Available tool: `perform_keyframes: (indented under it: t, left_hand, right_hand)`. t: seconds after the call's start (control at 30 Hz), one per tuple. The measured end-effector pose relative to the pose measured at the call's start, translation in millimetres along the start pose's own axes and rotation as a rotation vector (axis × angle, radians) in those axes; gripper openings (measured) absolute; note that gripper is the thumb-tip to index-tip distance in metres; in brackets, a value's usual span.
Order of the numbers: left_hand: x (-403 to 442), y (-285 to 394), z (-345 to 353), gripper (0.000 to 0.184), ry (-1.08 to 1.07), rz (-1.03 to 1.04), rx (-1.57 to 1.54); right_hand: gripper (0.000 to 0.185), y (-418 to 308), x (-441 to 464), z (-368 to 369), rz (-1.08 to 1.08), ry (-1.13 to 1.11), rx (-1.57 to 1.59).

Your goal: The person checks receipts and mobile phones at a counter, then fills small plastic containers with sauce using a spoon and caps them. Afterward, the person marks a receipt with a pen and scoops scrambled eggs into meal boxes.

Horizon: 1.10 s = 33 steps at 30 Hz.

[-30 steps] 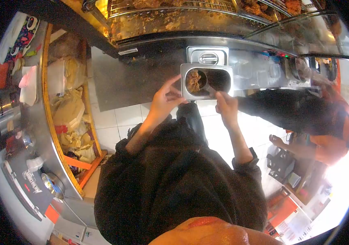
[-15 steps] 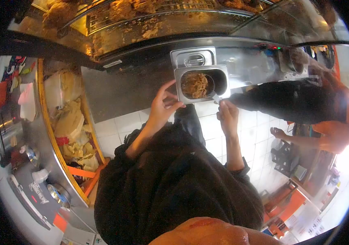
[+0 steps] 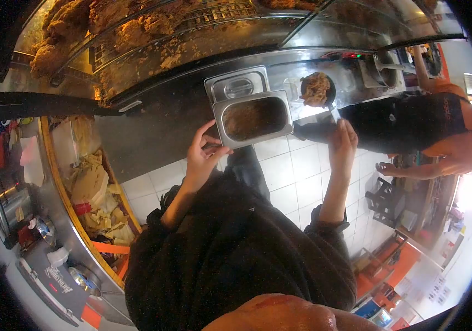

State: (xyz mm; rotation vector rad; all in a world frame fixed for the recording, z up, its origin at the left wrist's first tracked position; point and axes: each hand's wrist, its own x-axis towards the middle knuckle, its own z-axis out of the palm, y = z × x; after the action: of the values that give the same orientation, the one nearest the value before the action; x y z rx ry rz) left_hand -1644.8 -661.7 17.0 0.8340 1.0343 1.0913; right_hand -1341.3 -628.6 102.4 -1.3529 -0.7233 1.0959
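My left hand (image 3: 201,159) grips the near left corner of a rectangular steel food pan (image 3: 219,128), thumb and fingers at its rim. The pan is tilted, and a brown layer covers its bottom. Just behind it is a steel lid (image 3: 258,78) with a recessed handle. To the right of the pan, my right hand (image 3: 344,142) closes round the handle of a ladle (image 3: 332,95). A heap of brown, shredded-looking food (image 3: 316,88) lies in the ladle's round, dark bowl, held above the steel counter.
A glass warming cabinet (image 3: 203,41) with fried pieces (image 3: 67,25) runs along the back. On the left, a wood-edged bin (image 3: 54,160) holds crumpled paper. A co-worker (image 3: 445,118) in a dark apron stands at the right, close to the ladle. White tiles (image 3: 280,171) cover the floor.
My right hand has lifted the ladle with the brown food out of the pan and moved it right. My left hand still holds the pan, which now sits further left and more tilted.
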Motion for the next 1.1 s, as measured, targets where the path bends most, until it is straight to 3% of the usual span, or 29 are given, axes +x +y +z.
perform_keyframes:
  t: [0.2,0.33,0.43,0.47,0.53,0.57,0.67,0.73,0.8,0.83,0.9,0.93,1.0,1.1]
  left_hand:
    - [0.5,-5.9,-0.3,0.068,0.020,-0.012,-0.028]
    - [0.9,-3.1,-0.4,0.069,0.011,-0.001,0.018]
    - [1.2,-5.4,-2.0,0.069,0.010,-0.006,0.044]
    - [1.2,-5.4,-1.7,0.069,0.009,-0.007,0.045]
    - [1.0,-4.4,-1.3,0.068,0.009,-0.004,0.028]
    - [0.9,-3.9,-1.4,0.068,0.007,-0.004,0.029]
    - [0.5,-3.7,-1.3,0.067,0.011,-0.004,0.043]
    - [0.4,-5.4,-0.9,0.067,0.010,0.010,0.028]
    - [-0.3,-5.5,-0.9,0.066,0.010,0.006,0.028]
    - [-0.6,-5.4,-1.0,0.066,0.011,0.003,0.030]
    - [0.1,-4.9,-0.2,0.066,0.009,0.012,0.026]
    - [-0.5,-4.4,-0.1,0.066,0.012,0.020,0.023]
    - [-1.9,-3.2,-1.2,0.066,0.013,0.005,0.023]
    - [-1.5,0.0,-1.8,0.066,0.009,-0.030,0.026]
  right_hand:
    - [0.021,45.9,38.7,-33.6,-0.064,-0.036,-0.087]
    - [0.024,73.7,54.0,-39.7,-0.140,-0.026,-0.332]
    - [0.015,90.5,60.1,-35.2,-0.493,0.073,-0.840]
    - [0.015,94.4,60.7,-34.7,-0.491,0.074,-0.839]
    - [0.012,98.4,58.6,-30.8,-0.767,-0.018,-1.146]
    - [0.011,101.8,56.7,-31.6,-0.775,-0.072,-1.220]
    - [0.014,106.0,49.6,-24.4,-0.878,-0.067,-1.237]
    - [0.017,105.2,46.5,-22.4,-0.835,-0.076,-1.320]
    - [0.011,107.2,47.8,-22.0,-0.964,-0.011,-1.239]
    - [0.011,107.4,46.5,-21.8,-0.964,-0.009,-1.240]
    - [0.015,105.2,42.3,-18.6,-0.743,0.271,-1.095]
    - [0.015,100.7,40.1,-17.0,-0.742,0.266,-1.094]
    - [0.022,89.7,36.3,-15.5,-0.374,0.282,-0.577]
    - [0.025,77.9,35.4,-14.9,-0.267,0.252,-0.316]
